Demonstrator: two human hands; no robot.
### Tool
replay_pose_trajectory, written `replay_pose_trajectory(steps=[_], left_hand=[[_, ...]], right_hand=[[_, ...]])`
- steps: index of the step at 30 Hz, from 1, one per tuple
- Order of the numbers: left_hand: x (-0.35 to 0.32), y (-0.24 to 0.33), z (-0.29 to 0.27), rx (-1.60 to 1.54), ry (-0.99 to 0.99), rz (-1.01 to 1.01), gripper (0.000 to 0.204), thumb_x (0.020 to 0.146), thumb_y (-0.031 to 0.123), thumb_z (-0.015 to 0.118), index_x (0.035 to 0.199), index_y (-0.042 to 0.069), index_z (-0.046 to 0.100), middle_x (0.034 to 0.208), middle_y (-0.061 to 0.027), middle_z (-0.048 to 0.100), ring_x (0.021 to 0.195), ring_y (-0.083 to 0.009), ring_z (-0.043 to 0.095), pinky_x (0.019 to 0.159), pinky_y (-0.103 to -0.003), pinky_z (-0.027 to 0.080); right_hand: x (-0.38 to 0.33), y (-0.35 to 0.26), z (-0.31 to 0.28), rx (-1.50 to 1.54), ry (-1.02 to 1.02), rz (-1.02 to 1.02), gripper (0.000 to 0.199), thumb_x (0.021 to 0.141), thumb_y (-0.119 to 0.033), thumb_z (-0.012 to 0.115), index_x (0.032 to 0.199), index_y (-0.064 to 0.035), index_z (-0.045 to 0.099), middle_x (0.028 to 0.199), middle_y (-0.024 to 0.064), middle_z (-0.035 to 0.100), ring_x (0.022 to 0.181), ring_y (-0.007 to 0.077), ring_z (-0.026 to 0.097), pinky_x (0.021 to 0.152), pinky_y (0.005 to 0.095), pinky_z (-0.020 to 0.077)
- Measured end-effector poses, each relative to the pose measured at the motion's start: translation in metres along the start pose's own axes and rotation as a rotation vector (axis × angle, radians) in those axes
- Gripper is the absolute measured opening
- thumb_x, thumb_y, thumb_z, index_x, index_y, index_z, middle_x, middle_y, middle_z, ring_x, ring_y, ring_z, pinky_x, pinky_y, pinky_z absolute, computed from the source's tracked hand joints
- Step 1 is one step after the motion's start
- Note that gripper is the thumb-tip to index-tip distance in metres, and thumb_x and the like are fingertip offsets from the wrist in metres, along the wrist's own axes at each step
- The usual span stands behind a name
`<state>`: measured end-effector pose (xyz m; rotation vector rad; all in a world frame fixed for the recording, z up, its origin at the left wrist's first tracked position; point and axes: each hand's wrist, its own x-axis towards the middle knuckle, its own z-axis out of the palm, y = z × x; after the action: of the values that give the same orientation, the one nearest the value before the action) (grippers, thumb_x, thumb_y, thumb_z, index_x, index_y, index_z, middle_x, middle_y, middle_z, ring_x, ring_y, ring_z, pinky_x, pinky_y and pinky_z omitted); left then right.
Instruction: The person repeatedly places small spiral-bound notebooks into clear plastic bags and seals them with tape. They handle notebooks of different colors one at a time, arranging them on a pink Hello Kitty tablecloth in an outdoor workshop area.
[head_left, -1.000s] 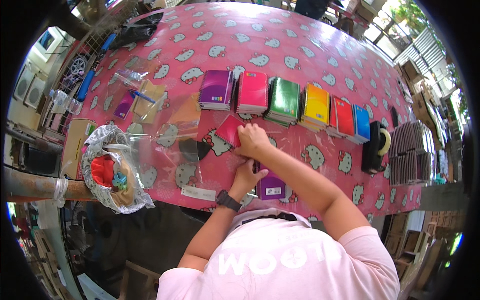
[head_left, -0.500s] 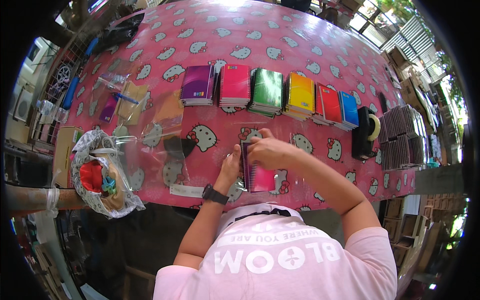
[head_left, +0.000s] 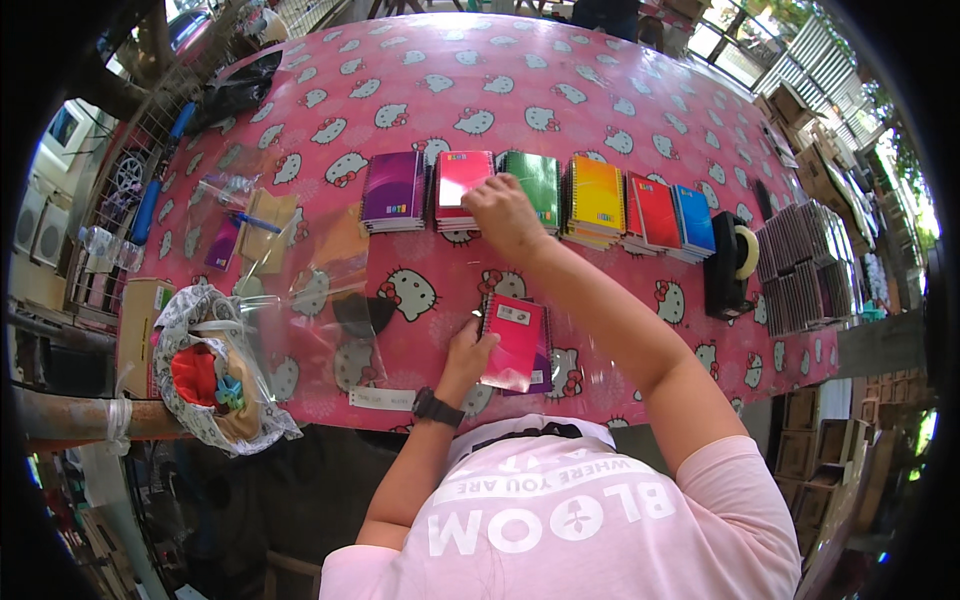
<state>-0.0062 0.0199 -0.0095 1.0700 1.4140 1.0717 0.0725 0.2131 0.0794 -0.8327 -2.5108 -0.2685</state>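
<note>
My left hand [head_left: 466,358] is closed on the left edge of a pink spiral notebook [head_left: 512,345], thumb on its cover. A purple notebook [head_left: 541,379] shows beneath it, at the lower right. Farther out, my right hand [head_left: 505,212] is bent over the gap between the stack of pink notebooks [head_left: 463,168] and the stack of green notebooks [head_left: 535,172]. Its fingers are curled together by the right edge of the pink stack; whatever they grip is hidden. The row also has purple [head_left: 395,192], yellow [head_left: 597,195], red [head_left: 652,212] and blue notebooks [head_left: 693,220].
A black tape dispenser [head_left: 722,270] stands right of the row, before stacked spiral-bound notebooks [head_left: 810,265]. Clear plastic sleeves [head_left: 325,300], a blue pen [head_left: 255,222] and a cloth bag [head_left: 225,420] lie left. A white paper strip [head_left: 382,399] is near the front edge.
My right hand has moved from the notebooks by my left hand out to the row. The pink notebook now lies flatter over the purple one, its cover fully in sight.
</note>
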Motion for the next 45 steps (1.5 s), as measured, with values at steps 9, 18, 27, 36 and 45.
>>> replay_pose_trajectory(steps=[9,18,27,36,45], left_hand=[[0.003,0.008,0.002,-0.063,0.053,-0.048,0.044,0.082,0.036,0.064,0.100,-0.003,0.058,0.084,-0.0174,0.065,0.081,-0.0260,0.063,0.075,-0.038,0.047],[-0.005,0.026,0.000,0.185,0.034,0.018,0.046,0.071,0.028,0.077,0.101,-0.001,0.060,0.087,-0.0131,0.068,0.077,-0.0190,0.066,0.071,-0.033,0.051],[-0.004,0.030,0.002,0.142,-0.003,0.010,0.046,0.071,0.029,0.078,0.100,-0.003,0.060,0.088,-0.0129,0.068,0.078,-0.0185,0.065,0.071,-0.032,0.051],[0.014,-0.010,-0.001,-0.117,-0.031,-0.023,0.067,0.081,0.060,0.056,0.105,-0.003,0.059,0.089,-0.0125,0.067,0.079,-0.0197,0.064,0.073,-0.033,0.050],[0.012,0.024,-0.016,-0.412,-0.313,-0.358,0.073,0.086,0.052,0.053,0.129,-0.005,0.038,0.105,-0.0129,0.061,0.092,-0.0176,0.061,0.077,-0.030,0.050]], right_hand=[[-0.116,0.011,-0.057,0.865,-0.247,0.559,0.014,0.082,-0.011,0.062,0.092,-0.0013,0.065,0.085,0.0139,0.065,0.079,0.0300,0.062,0.072,0.0359,0.0496],[-0.019,0.044,-0.057,0.118,-0.284,0.937,0.052,0.080,-0.031,0.067,0.116,0.0016,0.048,0.099,0.0190,0.065,0.093,0.0324,0.064,0.079,0.0398,0.0509],[-0.016,0.068,-0.005,-0.005,-0.242,1.024,0.072,0.070,-0.033,0.078,0.119,0.0057,0.041,0.106,0.0199,0.063,0.101,0.0334,0.061,0.085,0.0403,0.0484],[-0.027,0.084,-0.023,0.705,-0.118,0.964,0.045,0.067,-0.020,0.080,0.101,0.0001,0.059,0.092,0.0139,0.065,0.082,0.0259,0.063,0.071,0.0358,0.0497],[-0.175,-0.028,-0.064,0.484,-0.237,0.014,0.034,0.063,0.004,0.060,0.093,-0.0122,0.064,0.095,0.0045,0.056,0.094,0.0285,0.051,0.085,0.0403,0.0417]])
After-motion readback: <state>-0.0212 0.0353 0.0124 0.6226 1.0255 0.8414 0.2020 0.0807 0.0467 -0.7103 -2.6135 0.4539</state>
